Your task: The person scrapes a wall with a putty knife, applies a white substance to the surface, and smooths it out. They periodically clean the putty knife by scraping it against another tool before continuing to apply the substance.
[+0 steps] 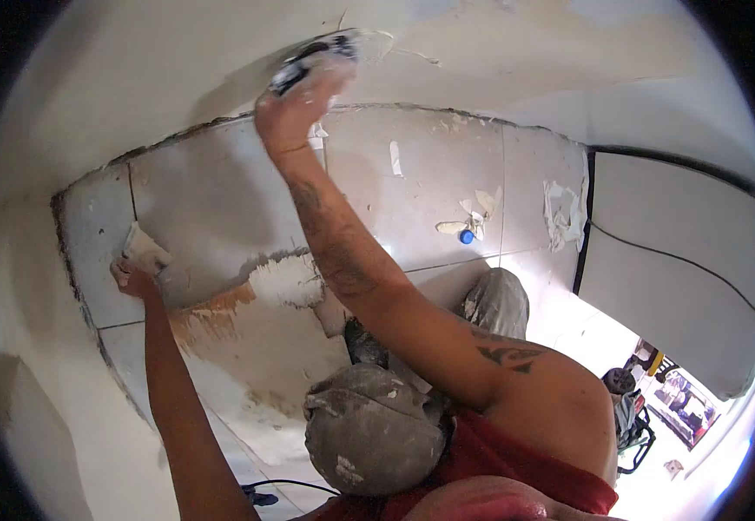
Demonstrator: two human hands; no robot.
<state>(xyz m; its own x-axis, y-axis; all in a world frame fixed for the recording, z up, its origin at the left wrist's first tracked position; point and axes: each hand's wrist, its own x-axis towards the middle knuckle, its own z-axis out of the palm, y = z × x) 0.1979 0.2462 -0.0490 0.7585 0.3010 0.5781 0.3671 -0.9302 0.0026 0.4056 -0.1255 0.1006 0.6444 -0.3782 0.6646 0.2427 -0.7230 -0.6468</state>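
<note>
My right hand [299, 104] reaches up to the pale wall [481, 52], its fingers closed around a black tool smeared with white putty [316, 59]. The tool is against or very close to the wall, and motion blur hides its exact shape. Low on the left, my left hand [137, 280] grips a whitish, putty-coated piece [145, 249] just above the floor tiles. Its kind cannot be made out. A patch of wet-looking white filler [373, 39] shows on the wall beside my right hand.
A torn brown sheet [247, 356] with white smears covers part of the tiled floor [204, 200]. Near my knee [499, 300] lie a blue cap [466, 236] and pale scraps [485, 205]. A large white panel [664, 260] with a dark cable [672, 254] stands at right.
</note>
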